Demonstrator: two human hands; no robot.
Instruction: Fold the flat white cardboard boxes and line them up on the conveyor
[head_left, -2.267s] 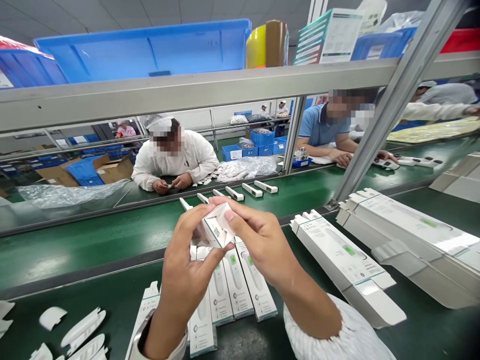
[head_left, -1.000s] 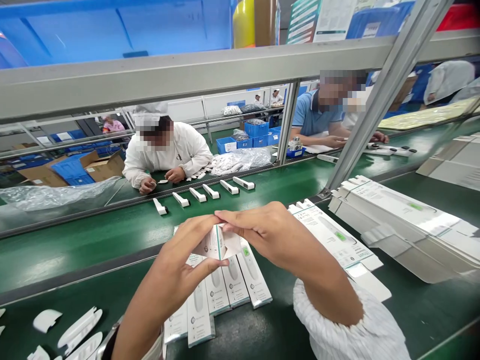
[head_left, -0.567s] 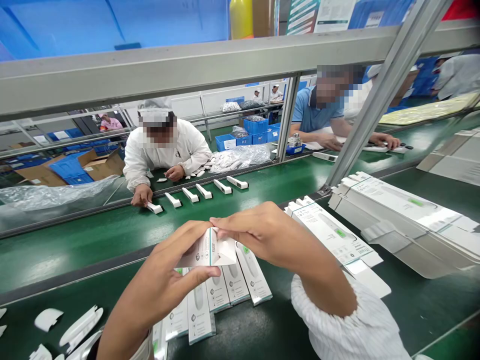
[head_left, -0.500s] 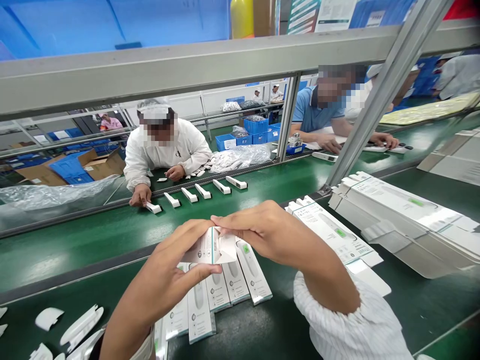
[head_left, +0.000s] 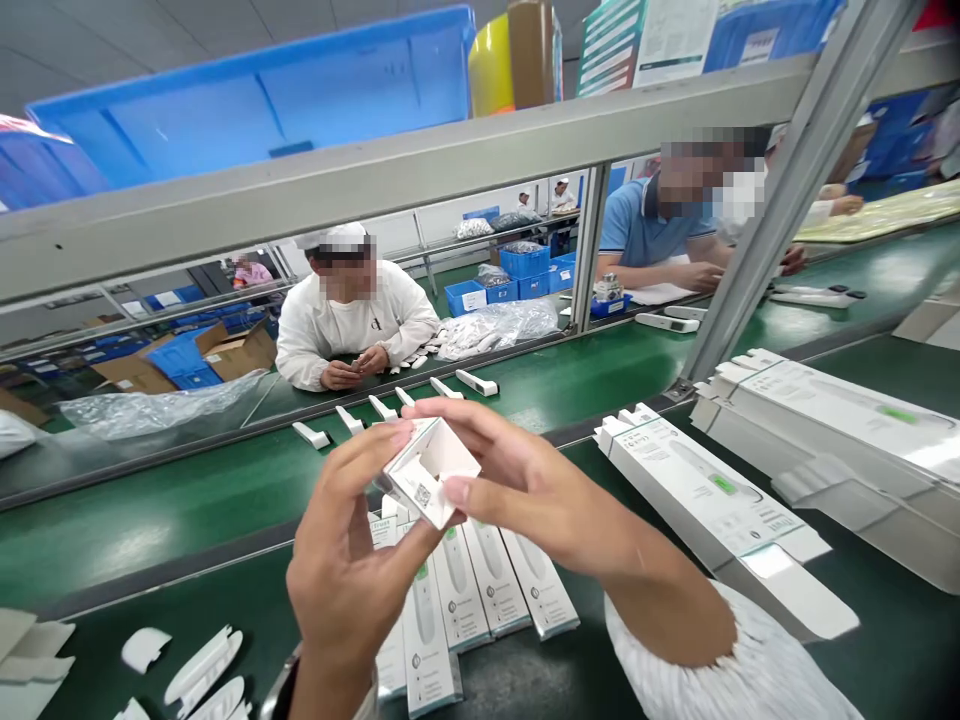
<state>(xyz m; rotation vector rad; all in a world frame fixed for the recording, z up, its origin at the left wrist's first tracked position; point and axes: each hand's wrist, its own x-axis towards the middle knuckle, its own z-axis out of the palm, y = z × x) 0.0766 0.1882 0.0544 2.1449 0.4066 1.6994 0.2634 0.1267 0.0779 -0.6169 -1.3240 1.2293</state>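
A small white carton (head_left: 411, 478) is raised over the bench, tilted, with one open end facing me and a QR code on its side. My left hand (head_left: 341, 560) grips it from the left, fingers on top and thumb underneath. From the right, my right hand (head_left: 536, 485) also holds it, thumb at the lower edge of the opening and fingers behind. I cannot make out what is inside. Below my hands, several flat white boxes (head_left: 431, 630) printed with a thermometer lie side by side.
Flattened cartons (head_left: 675, 480) lie on the right. White plastic shell parts (head_left: 202, 665) are at lower left. Across the green belt (head_left: 187, 500), several white thermometers (head_left: 478, 383) sit in a row before a co-worker (head_left: 352, 325). A slanted metal post (head_left: 780, 210) stands at right.
The carton has turned so its open end faces me, and my right thumb has moved to that opening. The co-worker's hands have left the thermometer and come together. My view has tipped upward.
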